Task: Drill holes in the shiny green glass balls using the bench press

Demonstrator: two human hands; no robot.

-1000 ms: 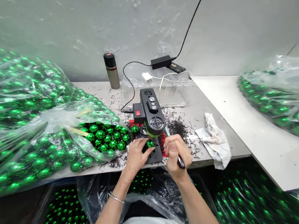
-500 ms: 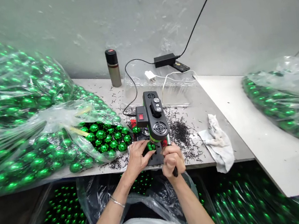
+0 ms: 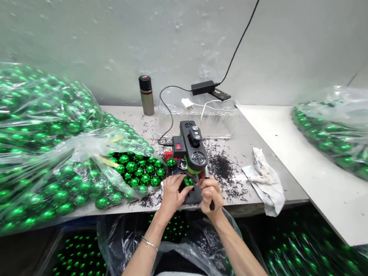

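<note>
A small black bench drill press (image 3: 194, 148) with a red switch stands on the table. Under its head sits a shiny green ball ornament (image 3: 188, 181), held between the thumb and fingers of my left hand (image 3: 174, 192). My right hand (image 3: 211, 193) is wrapped round the press's black lever handle (image 3: 211, 205), its fingers closed. Another green ball (image 3: 171, 162) rests just left of the machine. Beside it, an open clear bag (image 3: 82, 145) spills several loose green balls (image 3: 139, 169). Where the tool meets the held ball is mostly hidden.
Black shavings (image 3: 221, 164) are heaped right of the press, near a crumpled white cloth (image 3: 264, 177). Behind stand a bottle (image 3: 146, 95), a power adapter (image 3: 203, 88) and a clear plastic tray (image 3: 216, 126). Bagged green balls (image 3: 336, 146) lie at right; more fill containers (image 3: 68, 273) below the table.
The camera view has shifted slightly, so the table sits lower. Both hands keep their places, the left at the ball and the right on the lever, whose handle end now points more downward.
</note>
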